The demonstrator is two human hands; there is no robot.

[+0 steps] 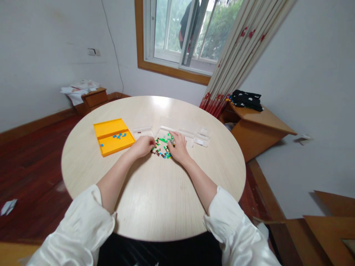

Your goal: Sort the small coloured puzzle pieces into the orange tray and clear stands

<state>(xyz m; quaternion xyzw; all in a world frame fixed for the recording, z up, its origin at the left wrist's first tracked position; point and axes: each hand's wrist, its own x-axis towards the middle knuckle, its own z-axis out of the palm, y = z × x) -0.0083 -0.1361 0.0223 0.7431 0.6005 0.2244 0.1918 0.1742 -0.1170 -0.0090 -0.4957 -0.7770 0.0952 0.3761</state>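
A loose pile of small building bricks (162, 152), green, brown, blue and yellow, lies between my two hands on the round table. At the pile's left edge is my left hand (143, 146), its fingers curled and pressed together; what they pinch, if anything, is too small to make out. My right hand (179, 148) rests over the pile's right side with fingers spread, touching the bricks. Just behind the pile stand clear plastic boxes (185, 138). One more clear tray (143, 130), behind my left hand, has a small brown piece in it.
To the left on the table (155, 199) lies an open yellow case (111, 125) with several blue bricks (119, 136) inside. A wooden cabinet (260, 122) with a dark folded cloth (246, 99) stands at right. Behind are a window and a curtain (235, 48).
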